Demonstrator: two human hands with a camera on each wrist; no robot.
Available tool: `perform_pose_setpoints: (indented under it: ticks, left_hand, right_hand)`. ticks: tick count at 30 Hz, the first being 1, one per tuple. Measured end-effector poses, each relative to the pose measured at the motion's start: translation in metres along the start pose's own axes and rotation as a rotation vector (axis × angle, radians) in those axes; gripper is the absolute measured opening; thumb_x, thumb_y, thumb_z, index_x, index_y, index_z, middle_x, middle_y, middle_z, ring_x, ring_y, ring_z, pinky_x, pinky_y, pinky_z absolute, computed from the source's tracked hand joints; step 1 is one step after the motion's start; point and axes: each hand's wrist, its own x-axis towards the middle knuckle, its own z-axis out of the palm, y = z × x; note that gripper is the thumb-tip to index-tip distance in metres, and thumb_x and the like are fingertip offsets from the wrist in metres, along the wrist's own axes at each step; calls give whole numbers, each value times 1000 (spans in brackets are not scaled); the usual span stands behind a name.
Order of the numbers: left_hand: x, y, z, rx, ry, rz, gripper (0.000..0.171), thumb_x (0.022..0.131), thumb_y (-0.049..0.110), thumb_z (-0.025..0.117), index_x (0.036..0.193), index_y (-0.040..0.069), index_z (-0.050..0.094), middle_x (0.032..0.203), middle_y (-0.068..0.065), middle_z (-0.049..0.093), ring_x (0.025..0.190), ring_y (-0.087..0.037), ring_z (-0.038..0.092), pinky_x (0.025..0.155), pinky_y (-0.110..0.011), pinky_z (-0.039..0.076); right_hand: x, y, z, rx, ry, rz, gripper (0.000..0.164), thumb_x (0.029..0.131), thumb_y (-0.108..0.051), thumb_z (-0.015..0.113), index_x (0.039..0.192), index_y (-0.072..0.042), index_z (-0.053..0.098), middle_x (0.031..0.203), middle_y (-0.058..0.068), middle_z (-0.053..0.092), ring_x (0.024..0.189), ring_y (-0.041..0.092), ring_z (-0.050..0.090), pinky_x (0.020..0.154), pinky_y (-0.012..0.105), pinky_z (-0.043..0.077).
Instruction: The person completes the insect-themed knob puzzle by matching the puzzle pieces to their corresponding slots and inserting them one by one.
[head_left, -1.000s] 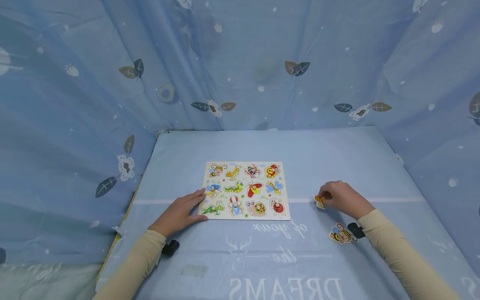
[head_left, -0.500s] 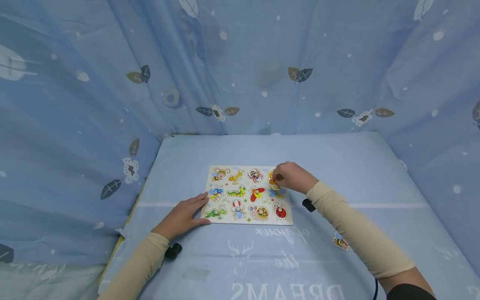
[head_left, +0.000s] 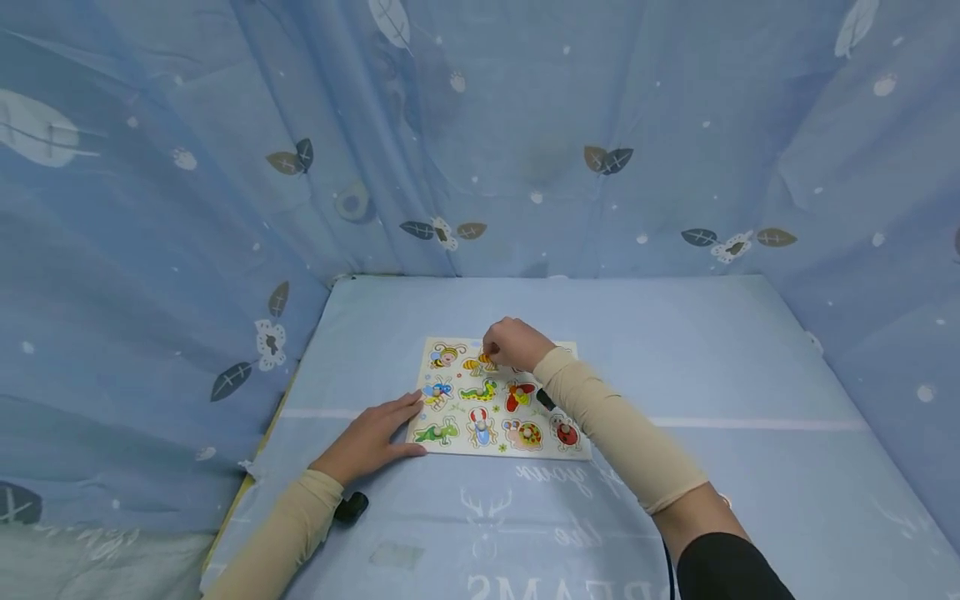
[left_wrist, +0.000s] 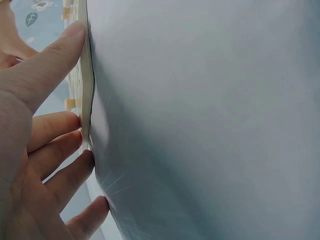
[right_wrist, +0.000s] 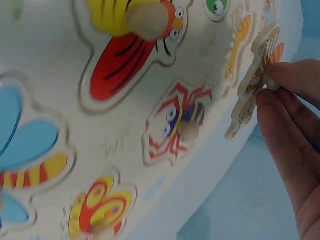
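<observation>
My left hand (head_left: pixel 375 433) lies along the left edge of a wooden knob puzzle board (head_left: pixel 459 408) printed with insects. In the left wrist view its thumb and fingers are fairly straight, with tips against the board's side. My right hand (head_left: pixel 517 343) is over the board's top row and pinches the knob of an orange-striped insect puzzle piece (right_wrist: pixel 257 75). The right wrist view shows this piece tilted, close beside the matching printed recess (right_wrist: pixel 237 50). Near it sit a spider piece (right_wrist: pixel 175 125), a red-winged bug piece (right_wrist: pixel 122 67) and a butterfly piece (right_wrist: pixel 100 205), each with a knob.
The board lies on a table with a pale blue cloth (head_left: pixel 675 358). Blue patterned curtains (head_left: pixel 547 125) hang behind and at the sides. The right forearm (head_left: pixel 622 433) crosses the board's right part, and a sliver of a loose piece (head_left: pixel 725 500) peeks out beside it.
My right hand has carried the striped insect piece from the table at the right leftward to the board's top row. The left hand has stayed at the board's left edge.
</observation>
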Motion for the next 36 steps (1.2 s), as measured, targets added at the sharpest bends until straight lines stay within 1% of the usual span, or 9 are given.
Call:
perform_pose_setpoints:
  ticks: [3,6,11,14,17,22,26,29,36]
  left_hand:
    - [0,2,2,13,-15,-7,84,80,59,70,147,15,45,157,2,36,141,-25,40,113,-48,40]
    - [1,2,5,14,-27,-18,84,81,61,68,148,16,44,157,4,35,142,-23,39,114,-48,40]
    - [2,2,8,18,-25,-20,84,81,62,67,148,16,44,158,4,35,142,-22,39,114,-47,40]
    - [2,1,8,30,-23,-26,84,81,63,67,148,17,44,158,6,34,142,-22,39,114,-45,40]
    - [2,0,8,26,-23,-28,84,81,62,67,148,18,43,158,6,33,143,-22,39,114,-45,40]
    - [2,-2,7,23,-19,-20,85,81,63,67,148,17,43,158,5,33,143,-22,39,114,-46,40]
    - [2,-4,7,22,-18,-12,85,81,63,66,149,18,43,158,6,33,143,-22,38,114,-45,40]
    - [1,-4,8,19,-19,-12,85,81,63,66,149,18,43,158,6,33,143,-21,38,114,-45,40]
    - [-1,-3,3,21,-2,-22,85,81,62,68,148,17,43,158,4,34,143,-23,39,113,-46,40]
  right_hand:
    - [8,-1,12,15,1,24,13,90,-7,67,89,-12,78,91,0,74,78,11,66,74,27,57]
    - [15,0,23,7,-1,36,14,90,-7,67,87,-14,78,89,-2,74,75,8,64,71,24,56]
    - [23,-3,35,-3,-7,46,17,90,-8,67,80,-16,77,83,-4,72,64,8,54,66,23,50]
    - [27,-7,35,-23,-5,65,18,91,-7,66,79,-15,77,82,-4,71,62,9,52,64,23,48]
    - [29,-12,33,-56,-11,82,16,90,-6,67,81,-15,77,84,-3,72,64,9,56,65,23,50]
    - [31,-19,31,-131,-29,53,11,89,-4,69,84,-12,75,86,1,73,68,10,61,65,25,53]
    - [33,-16,34,-177,-33,34,11,87,-5,70,83,-14,74,85,-1,73,69,9,61,65,23,53]
    - [34,-13,36,-183,-35,23,13,86,-5,70,81,-15,74,82,-3,71,66,7,59,63,21,51]
    - [33,-14,32,-128,-27,-2,16,86,-2,68,79,-16,72,79,-4,68,65,9,55,61,22,48]
